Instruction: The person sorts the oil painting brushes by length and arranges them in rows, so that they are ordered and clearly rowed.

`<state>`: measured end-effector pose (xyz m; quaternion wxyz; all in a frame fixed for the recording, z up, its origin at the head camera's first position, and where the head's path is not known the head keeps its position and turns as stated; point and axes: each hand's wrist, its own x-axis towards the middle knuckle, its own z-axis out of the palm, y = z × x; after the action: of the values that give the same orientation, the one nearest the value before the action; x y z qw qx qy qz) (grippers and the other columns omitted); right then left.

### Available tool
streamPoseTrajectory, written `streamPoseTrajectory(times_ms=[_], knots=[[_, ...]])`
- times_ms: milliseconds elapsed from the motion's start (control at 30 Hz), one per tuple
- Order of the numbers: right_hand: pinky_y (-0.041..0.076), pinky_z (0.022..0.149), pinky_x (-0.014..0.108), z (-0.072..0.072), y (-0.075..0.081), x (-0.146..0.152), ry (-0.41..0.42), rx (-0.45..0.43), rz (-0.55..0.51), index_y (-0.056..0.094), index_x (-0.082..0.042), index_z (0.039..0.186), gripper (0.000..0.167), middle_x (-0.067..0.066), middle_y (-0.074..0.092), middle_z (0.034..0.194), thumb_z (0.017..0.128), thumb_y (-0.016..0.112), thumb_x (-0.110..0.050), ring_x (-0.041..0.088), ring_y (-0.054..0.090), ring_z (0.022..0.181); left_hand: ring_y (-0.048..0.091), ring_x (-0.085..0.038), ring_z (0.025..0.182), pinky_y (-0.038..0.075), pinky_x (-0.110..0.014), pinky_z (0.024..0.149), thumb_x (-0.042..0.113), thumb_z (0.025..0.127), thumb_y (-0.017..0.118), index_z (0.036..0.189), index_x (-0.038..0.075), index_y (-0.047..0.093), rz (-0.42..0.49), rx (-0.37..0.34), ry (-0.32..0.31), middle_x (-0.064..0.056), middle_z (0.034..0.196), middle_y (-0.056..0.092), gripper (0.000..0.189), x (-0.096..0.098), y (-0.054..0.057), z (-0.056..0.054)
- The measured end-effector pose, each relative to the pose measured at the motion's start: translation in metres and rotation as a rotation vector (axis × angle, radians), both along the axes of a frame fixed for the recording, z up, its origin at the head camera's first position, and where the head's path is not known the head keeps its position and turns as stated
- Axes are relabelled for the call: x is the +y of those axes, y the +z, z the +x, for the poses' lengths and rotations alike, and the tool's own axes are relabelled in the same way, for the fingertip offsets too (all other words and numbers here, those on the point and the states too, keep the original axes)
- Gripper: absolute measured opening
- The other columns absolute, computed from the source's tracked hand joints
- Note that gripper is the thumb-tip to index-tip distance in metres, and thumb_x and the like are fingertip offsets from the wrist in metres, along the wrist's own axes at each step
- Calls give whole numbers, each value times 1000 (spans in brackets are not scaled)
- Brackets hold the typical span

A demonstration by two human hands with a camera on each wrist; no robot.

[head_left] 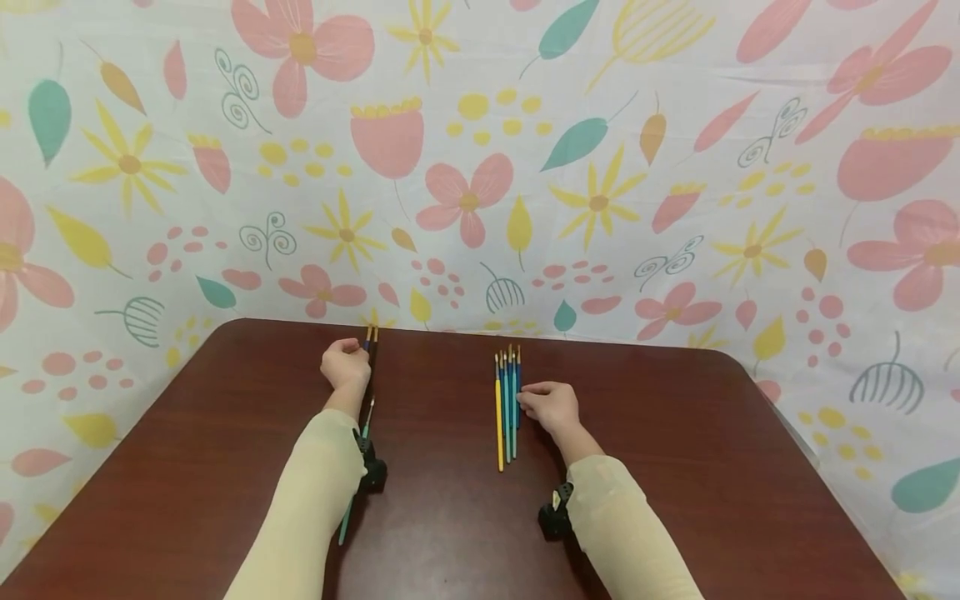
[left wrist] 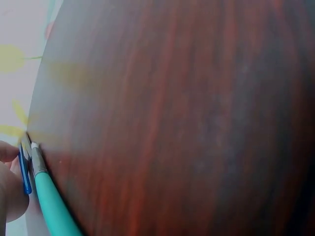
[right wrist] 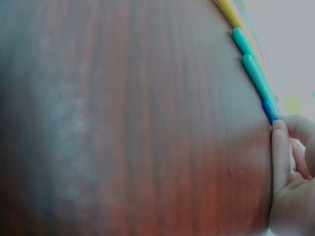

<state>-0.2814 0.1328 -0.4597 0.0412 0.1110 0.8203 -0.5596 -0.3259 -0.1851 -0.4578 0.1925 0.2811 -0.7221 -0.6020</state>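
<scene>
On the left of the table my left hand (head_left: 347, 365) has curled fingers at a slim blue paintbrush (left wrist: 24, 169), which they seem to hold against the tabletop. A dark paintbrush (head_left: 376, 343) lies along its right side. Nearer me is a teal paintbrush (head_left: 365, 429), partly hidden under the left forearm. My right hand (head_left: 553, 406) pinches a short blue paintbrush (right wrist: 268, 110) between thumb and finger, at the right end of a row. In that row lie a yellow paintbrush (head_left: 499, 425) and several teal and blue paintbrushes (head_left: 507, 417), bristles pointing away from me.
The brown wooden table (head_left: 442, 500) has its far edge against a flower-printed cloth (head_left: 465, 200). Black wrist cameras (head_left: 371, 467) are strapped over cream sleeves (head_left: 307, 492). Bare tabletop separates the left brushes from the row.
</scene>
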Motion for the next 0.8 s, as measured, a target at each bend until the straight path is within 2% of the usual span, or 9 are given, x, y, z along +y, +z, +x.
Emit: streamPoseTrajectory(times_ms=[100, 333, 533, 800], knots=[[58, 74, 30, 0, 0, 0, 1, -1, -3, 70, 0, 107, 27, 20, 65, 112, 84, 69, -13, 12, 67, 79, 62, -31, 107, 51, -42, 92, -3, 84, 59, 112, -2, 64, 7, 7, -13, -19, 112, 66, 28, 1, -1, 0], [58, 72, 29, 0, 0, 1, 10, 13, 8, 70, 1, 107, 26, 20, 66, 110, 85, 69, -13, 11, 67, 78, 60, -32, 109, 50, -43, 93, -3, 86, 58, 114, -2, 63, -43, 5, -57, -20, 114, 64, 28, 1, -2, 1], [58, 72, 29, 1, 1, 2, 10, 14, 15, 70, 0, 107, 26, 20, 67, 108, 85, 69, -13, 10, 66, 77, 61, -32, 109, 50, -43, 93, -2, 86, 58, 113, -1, 64, -74, -11, -70, -19, 114, 65, 28, 0, -2, 2], [58, 71, 28, 0, -2, 2, 11, 18, 4, 70, 1, 107, 26, 20, 67, 106, 85, 69, -12, 9, 66, 75, 60, -33, 110, 51, -44, 91, 1, 86, 61, 116, 0, 63, -58, -12, -94, -19, 117, 63, 30, -3, 0, 6]])
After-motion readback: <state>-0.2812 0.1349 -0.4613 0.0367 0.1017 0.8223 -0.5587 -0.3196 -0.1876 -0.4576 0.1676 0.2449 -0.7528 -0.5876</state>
